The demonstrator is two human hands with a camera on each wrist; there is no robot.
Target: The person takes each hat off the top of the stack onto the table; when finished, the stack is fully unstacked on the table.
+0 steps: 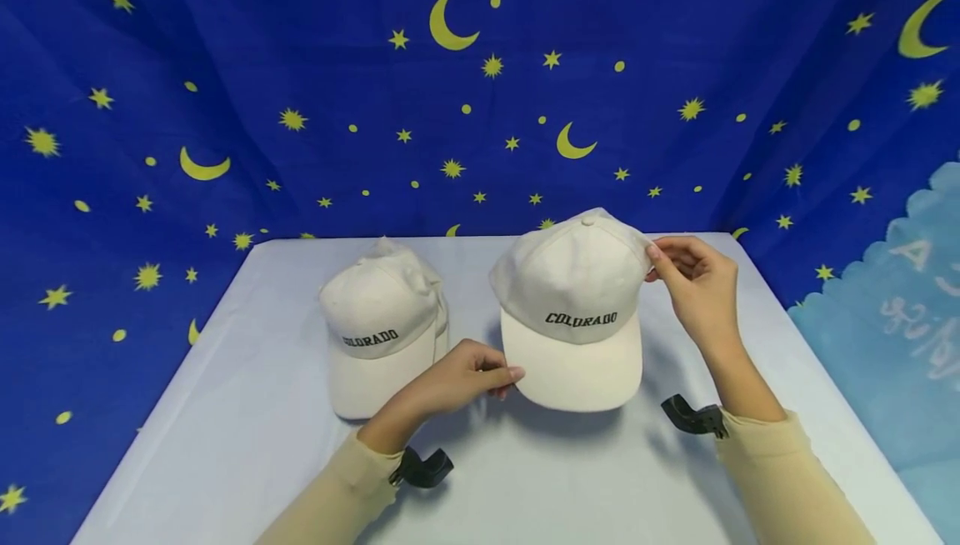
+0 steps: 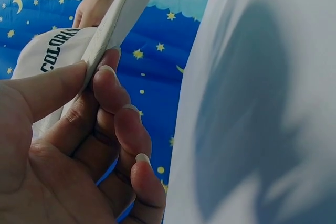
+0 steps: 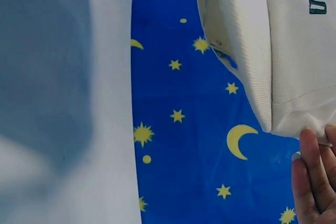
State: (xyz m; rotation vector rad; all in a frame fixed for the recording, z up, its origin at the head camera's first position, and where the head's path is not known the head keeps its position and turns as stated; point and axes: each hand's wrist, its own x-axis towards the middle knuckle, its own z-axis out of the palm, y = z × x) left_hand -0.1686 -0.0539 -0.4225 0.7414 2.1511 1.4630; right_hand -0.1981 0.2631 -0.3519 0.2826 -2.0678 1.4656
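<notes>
Both hands hold a white baseball cap (image 1: 577,278) with dark COLORADO lettering, raised over the table with its brim toward me. My left hand (image 1: 468,374) pinches the left edge of the brim; in the left wrist view the thumb lies on one face of the brim (image 2: 113,22) and fingertips on the other. At the crown's right side, my right hand (image 1: 697,282) pinches the fabric between thumb and fingers. In the right wrist view, fingers (image 3: 312,156) grip the cap's bunched side. Left of it, a similar white COLORADO cap (image 1: 378,303) rests on the table, partly behind my left hand.
The table (image 1: 225,445) has a white cover. Behind it hangs a dark blue cloth (image 1: 360,78) with yellow moons and stars. A light blue cloth (image 1: 885,345) with white writing hangs at the right. Black wrist mounts (image 1: 427,468) sit at both sleeves.
</notes>
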